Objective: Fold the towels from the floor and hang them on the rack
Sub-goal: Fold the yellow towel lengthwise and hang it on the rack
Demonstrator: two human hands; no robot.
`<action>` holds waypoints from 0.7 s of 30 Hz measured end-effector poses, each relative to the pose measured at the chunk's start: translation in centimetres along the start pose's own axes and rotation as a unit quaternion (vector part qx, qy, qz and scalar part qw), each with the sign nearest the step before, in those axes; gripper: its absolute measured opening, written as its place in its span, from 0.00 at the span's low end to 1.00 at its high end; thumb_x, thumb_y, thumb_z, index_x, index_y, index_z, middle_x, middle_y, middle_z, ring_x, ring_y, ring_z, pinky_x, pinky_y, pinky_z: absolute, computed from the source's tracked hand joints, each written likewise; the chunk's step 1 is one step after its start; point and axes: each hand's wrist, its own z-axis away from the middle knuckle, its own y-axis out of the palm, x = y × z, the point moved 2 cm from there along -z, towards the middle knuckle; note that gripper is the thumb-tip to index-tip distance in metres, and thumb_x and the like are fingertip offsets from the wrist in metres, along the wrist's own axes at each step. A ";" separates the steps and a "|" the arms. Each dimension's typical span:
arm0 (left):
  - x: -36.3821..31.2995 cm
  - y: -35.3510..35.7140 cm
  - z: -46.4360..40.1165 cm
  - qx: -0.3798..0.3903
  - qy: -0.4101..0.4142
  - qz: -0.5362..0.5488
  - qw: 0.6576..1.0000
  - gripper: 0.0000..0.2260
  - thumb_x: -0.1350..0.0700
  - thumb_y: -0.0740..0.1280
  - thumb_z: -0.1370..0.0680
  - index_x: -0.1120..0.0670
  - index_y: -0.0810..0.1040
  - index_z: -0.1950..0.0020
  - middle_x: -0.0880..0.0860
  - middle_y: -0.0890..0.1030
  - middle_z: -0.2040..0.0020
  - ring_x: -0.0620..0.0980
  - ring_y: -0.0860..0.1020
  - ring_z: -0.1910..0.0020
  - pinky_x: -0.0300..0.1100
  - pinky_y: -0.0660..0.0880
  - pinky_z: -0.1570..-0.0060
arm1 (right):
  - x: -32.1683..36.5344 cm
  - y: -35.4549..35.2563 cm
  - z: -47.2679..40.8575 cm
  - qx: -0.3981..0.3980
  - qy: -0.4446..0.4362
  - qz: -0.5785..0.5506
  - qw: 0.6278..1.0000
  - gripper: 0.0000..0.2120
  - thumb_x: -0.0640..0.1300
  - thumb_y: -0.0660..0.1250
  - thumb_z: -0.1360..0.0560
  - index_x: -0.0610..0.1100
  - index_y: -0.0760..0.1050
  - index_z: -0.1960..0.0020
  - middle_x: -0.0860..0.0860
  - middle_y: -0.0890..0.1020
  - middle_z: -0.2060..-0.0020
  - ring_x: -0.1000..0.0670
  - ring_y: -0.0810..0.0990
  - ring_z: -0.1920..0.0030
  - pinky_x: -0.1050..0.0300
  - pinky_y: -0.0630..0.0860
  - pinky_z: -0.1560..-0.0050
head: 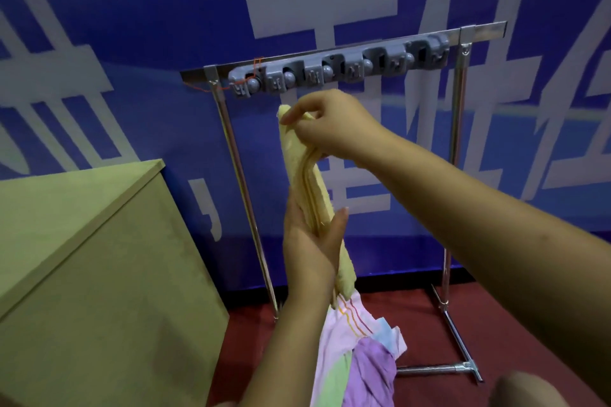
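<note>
A folded yellow towel (305, 187) hangs upright in a long narrow strip in front of the rack. My right hand (325, 124) pinches its top end just below the grey clip bar (337, 71). Lower down, my left hand (312, 246) grips the middle of the strip with thumb and fingers round it. The metal rack (458, 149) stands on the red floor against the blue banner; its clips carry nothing.
A heap of towels, pink striped (340, 330) and purple (370, 370), lies on the red floor under my arms. A tan wooden cabinet (86, 274) stands close at the left. The rack's foot (463, 363) juts out at the lower right.
</note>
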 end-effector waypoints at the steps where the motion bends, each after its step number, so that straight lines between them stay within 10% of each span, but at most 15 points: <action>1: 0.0 0.1 -0.6 -0.016 0.008 -0.006 1.000 0.28 0.54 0.72 0.27 0.49 0.67 0.29 0.46 0.75 0.35 0.40 0.73 0.37 0.35 0.69 0.38 | 0.1 0.1 -0.3 0.000 0.007 -0.023 1.000 0.14 0.36 0.59 0.25 0.49 0.80 0.48 0.53 0.75 0.57 0.51 0.81 0.65 0.64 0.80 0.67; 4: -0.1 0.0 -2.2 -0.049 0.023 -0.034 0.998 0.27 0.59 0.69 0.25 0.48 0.65 0.28 0.43 0.73 0.36 0.38 0.71 0.38 0.21 0.63 0.44 | 0.4 0.0 -1.5 0.004 0.039 -0.114 0.993 0.13 0.35 0.60 0.25 0.47 0.80 0.49 0.51 0.78 0.59 0.45 0.83 0.58 0.54 0.83 0.62; 9: 0.3 -1.9 -4.9 -0.041 -0.023 -0.071 0.996 0.23 0.59 0.65 0.22 0.49 0.67 0.28 0.49 0.79 0.40 0.47 0.76 0.42 0.37 0.70 0.46 | 0.8 -0.5 -4.0 0.034 0.051 -0.167 0.984 0.11 0.35 0.64 0.25 0.46 0.79 0.48 0.47 0.79 0.58 0.49 0.81 0.60 0.57 0.83 0.62; 21: 0.1 -9.6 -14.5 -0.056 -0.018 -0.109 0.992 0.15 0.56 0.66 0.23 0.50 0.74 0.36 0.40 0.79 0.54 0.37 0.77 0.55 0.30 0.71 0.60 | 5.1 3.4 -14.0 0.090 0.080 -0.264 0.957 0.08 0.35 0.65 0.24 0.43 0.80 0.48 0.45 0.80 0.53 0.48 0.82 0.54 0.57 0.82 0.60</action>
